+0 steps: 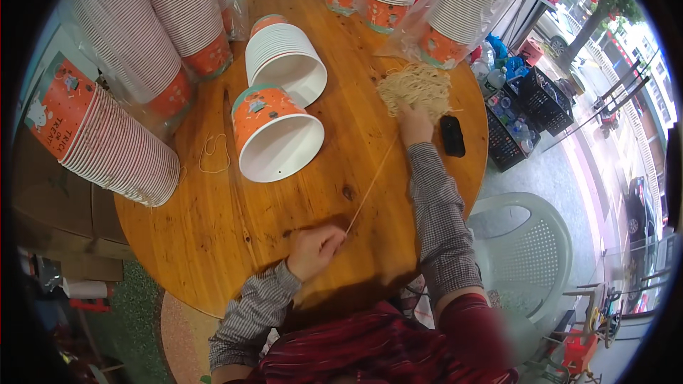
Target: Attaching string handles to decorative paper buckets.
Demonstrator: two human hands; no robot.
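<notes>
My left hand (315, 251) is near the front edge of the round table, fingers closed in a pinch on one end of a thin tan string (371, 187). The string stretches straight up and right to my right hand (415, 124), whose fingers are pressed together on it at the edge of a tangled pile of string (420, 87). My right fingertips are partly hidden in the pile. Left of the string, a single orange paper bucket (267, 110) lies on its side, its white mouth towards me. Behind it lies a nested stack of white-rimmed buckets (283, 57).
A black object (452, 136) lies right of my right wrist. Another bucket stack (117, 146) leans at the left, near a loose string loop (215, 154). Plastic-wrapped stacks (186, 18) line the back. A pale plastic chair (523, 249) and black crates (509, 131) are at the right.
</notes>
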